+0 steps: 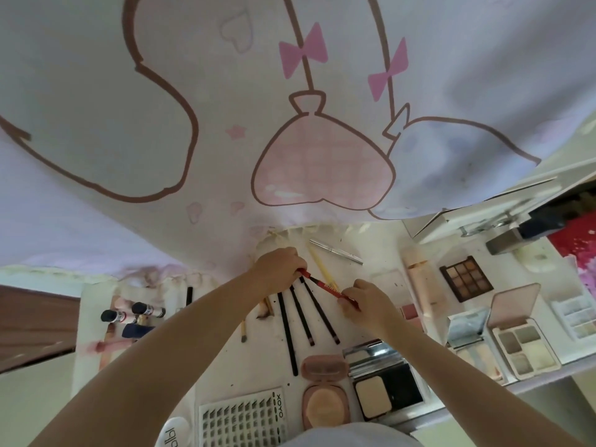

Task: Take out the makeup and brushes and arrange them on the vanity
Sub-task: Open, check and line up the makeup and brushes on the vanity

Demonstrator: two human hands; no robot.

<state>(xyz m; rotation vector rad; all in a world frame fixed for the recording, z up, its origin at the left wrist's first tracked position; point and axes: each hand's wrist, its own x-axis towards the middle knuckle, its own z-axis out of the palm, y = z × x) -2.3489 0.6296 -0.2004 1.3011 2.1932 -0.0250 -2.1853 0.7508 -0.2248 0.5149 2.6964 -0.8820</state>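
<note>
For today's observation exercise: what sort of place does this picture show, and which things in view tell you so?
Probably a vanity or dressing table in a home. Open eyeshadow palettes, powder compacts and a row of makeup brushes lie on the white top, and both hands hold a red pencil.

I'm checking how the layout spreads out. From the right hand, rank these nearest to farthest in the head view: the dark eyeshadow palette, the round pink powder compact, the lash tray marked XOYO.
From the right hand:
1. Round pink powder compact, just below the hand.
2. Dark eyeshadow palette, to its right.
3. Lash tray, lower left by the near edge.
The first two are fairly close.
</note>
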